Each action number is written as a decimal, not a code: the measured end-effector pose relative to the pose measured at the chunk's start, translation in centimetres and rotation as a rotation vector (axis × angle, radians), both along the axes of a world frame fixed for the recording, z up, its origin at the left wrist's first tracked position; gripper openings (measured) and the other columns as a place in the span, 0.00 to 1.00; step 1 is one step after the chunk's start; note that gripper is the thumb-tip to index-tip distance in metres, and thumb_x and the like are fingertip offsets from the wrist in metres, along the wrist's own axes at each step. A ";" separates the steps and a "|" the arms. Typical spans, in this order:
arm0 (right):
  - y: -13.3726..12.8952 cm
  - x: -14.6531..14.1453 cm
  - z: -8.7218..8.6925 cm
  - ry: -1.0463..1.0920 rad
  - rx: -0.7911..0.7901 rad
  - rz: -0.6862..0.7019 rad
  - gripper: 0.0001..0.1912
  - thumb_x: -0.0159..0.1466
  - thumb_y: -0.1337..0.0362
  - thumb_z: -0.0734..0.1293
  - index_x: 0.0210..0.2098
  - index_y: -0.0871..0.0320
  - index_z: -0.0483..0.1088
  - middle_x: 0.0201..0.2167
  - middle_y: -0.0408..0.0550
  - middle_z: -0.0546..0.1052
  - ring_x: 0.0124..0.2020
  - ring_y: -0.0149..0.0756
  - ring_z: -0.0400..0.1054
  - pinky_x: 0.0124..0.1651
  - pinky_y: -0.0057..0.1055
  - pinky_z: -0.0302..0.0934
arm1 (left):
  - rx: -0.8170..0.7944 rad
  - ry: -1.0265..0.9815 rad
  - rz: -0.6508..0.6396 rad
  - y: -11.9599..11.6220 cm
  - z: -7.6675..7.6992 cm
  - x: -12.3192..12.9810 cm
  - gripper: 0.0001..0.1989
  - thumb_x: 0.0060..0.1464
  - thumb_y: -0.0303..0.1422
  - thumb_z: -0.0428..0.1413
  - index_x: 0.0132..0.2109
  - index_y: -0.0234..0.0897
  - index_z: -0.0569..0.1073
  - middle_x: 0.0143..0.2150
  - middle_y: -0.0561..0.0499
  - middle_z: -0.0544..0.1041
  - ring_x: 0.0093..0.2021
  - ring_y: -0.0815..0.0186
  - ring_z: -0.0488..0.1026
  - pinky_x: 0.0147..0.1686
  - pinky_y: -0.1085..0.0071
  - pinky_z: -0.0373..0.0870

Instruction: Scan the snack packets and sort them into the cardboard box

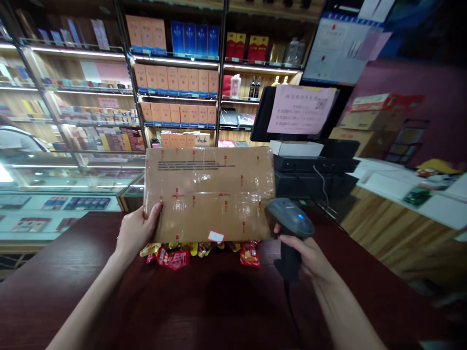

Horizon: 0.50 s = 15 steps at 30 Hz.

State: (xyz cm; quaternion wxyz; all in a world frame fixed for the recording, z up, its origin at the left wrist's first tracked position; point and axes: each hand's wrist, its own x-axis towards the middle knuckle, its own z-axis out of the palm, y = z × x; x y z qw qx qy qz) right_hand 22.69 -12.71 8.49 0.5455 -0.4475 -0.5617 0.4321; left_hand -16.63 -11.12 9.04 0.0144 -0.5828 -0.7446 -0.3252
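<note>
My left hand [138,226] grips the lower left edge of a brown cardboard box [207,204], thumb on its near face. The box is tilted up towards me, wrapped in shiny clear tape with small red marks, and has a small white label [215,236] at its bottom edge. My right hand [306,255] is closed around the handle of a dark barcode scanner [291,218], which shows a blue light and trails a cable. The scanner head is beside the box's lower right corner; I cannot tell whether they touch. Red and yellow snack packets [173,257] lie under and behind the box.
A dark red-brown counter [175,311] spreads below. Behind the box stand a monitor [262,114] with a pink notice and a black cash drawer [310,187]. Shelves [178,99] of boxed goods line the back wall. Cartons [368,121] are stacked at right; a person [20,138] is at far left.
</note>
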 end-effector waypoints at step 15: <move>0.2 1.0 1.6 0.187 0.031 0.047 0.10 0.48 0.60 0.70 0.30 0.56 0.72 0.31 0.45 0.71 0.35 0.36 0.65 0.40 0.29 0.61 | 0.175 0.240 0.019 -2.4 5.5 -0.1 0.26 0.60 0.49 0.39 0.35 0.32 0.69 0.27 0.48 0.71 0.30 0.63 0.70 0.28 0.73 0.57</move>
